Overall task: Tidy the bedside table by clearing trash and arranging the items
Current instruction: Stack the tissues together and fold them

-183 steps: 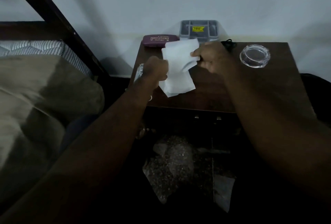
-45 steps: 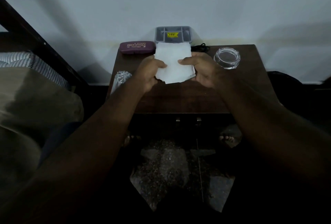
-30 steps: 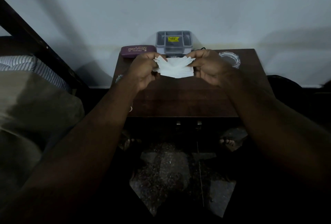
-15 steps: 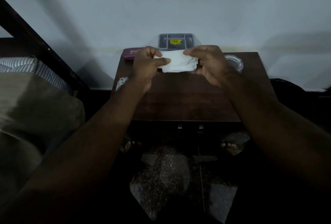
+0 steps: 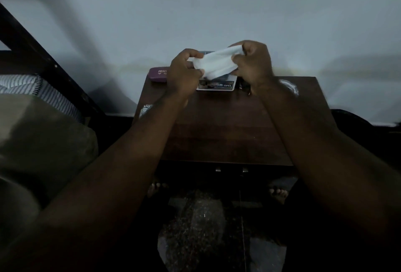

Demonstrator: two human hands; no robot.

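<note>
A white tissue [image 5: 213, 64], folded into a narrow band, is stretched between both hands above the back of the dark wooden bedside table [image 5: 225, 132]. My left hand [image 5: 184, 71] pinches its left end and my right hand [image 5: 252, 63] grips its right end. Behind the left hand lies a maroon glasses case [image 5: 158, 74], partly hidden. A grey organizer box [image 5: 217, 86] with a printed label stands at the back, mostly covered by the tissue.
A clear glass ashtray [image 5: 289, 88] sits at the back right of the table. A crumpled foil wrapper [image 5: 146, 108] lies at the table's left edge. A black cord [image 5: 245, 86] lies by the box. The bed with a pillow [image 5: 39, 141] is on the left.
Both hands have raised the tissue and folded it from a wide sheet into a narrow band. The view has tilted down, so the table sits lower in the frame.
</note>
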